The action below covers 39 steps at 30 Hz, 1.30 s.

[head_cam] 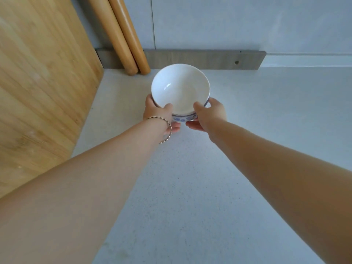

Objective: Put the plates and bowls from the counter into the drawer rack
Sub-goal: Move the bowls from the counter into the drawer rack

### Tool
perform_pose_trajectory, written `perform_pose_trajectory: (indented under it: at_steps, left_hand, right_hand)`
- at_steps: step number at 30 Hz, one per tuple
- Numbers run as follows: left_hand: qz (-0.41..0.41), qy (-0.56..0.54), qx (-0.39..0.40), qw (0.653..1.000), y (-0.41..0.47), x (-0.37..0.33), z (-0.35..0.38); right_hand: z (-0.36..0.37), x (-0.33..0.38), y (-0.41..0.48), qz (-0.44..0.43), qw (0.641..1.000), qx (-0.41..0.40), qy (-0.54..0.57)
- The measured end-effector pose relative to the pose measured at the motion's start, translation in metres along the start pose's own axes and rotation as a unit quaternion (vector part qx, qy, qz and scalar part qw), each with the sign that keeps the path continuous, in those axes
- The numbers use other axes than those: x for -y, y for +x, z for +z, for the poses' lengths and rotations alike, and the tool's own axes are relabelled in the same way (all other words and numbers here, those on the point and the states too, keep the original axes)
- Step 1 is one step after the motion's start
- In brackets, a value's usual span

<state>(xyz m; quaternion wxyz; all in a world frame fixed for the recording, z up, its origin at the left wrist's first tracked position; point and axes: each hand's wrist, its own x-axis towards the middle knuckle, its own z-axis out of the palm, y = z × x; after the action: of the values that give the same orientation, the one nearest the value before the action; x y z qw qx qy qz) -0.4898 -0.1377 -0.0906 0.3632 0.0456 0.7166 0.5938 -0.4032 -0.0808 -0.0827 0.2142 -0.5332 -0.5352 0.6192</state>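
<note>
The left hand (158, 113), a thin bracelet (165, 130) on its wrist, and the right hand (209, 115) each close around one side of a white bowl (180, 88) with a blue-patterned outside, thumbs over its near rim. The bowl is over the pale counter (190, 187), near two wooden rolling pins (131, 52) and a wooden cutting board (42, 82) leaning at the wall.

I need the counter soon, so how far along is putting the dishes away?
No other dishes show on the counter. In hand: the left hand and right hand grip a white bowl with blue pattern. Left: placing it in the drawer rack, which is out of view.
</note>
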Motion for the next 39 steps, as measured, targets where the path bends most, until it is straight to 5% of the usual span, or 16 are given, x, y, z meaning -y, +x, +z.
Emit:
perform_pose_trajectory:
  at_steps: [14, 21, 27, 36, 39]
  left_hand:
    - [0.014, 0.005, 0.064, 0.998, -0.159, 0.049, -0.035]
    - [-0.016, 0.005, 0.122, 0.992, -0.303, 0.089, -0.055]
    - [-0.01, 0.106, 0.138, 0.985, -0.366, 0.143, -0.083]
    - [-0.244, 0.206, 0.056, 0.946, -0.376, 0.226, -0.154]
    - [-0.264, 0.283, 0.028, 0.922, -0.362, 0.252, -0.183]
  right_hand:
    - [-0.092, -0.048, -0.135, 0.057, 0.996, 0.072, 0.023]
    - [-0.185, -0.049, -0.249, 0.023, 0.972, 0.138, -0.189]
    - [-0.203, -0.094, -0.303, -0.006, 0.895, 0.185, -0.405]
    - [-0.142, -0.21, -0.35, 0.102, 0.868, 0.261, -0.409]
    - [-0.107, -0.239, -0.36, 0.138, 0.873, 0.266, -0.385]
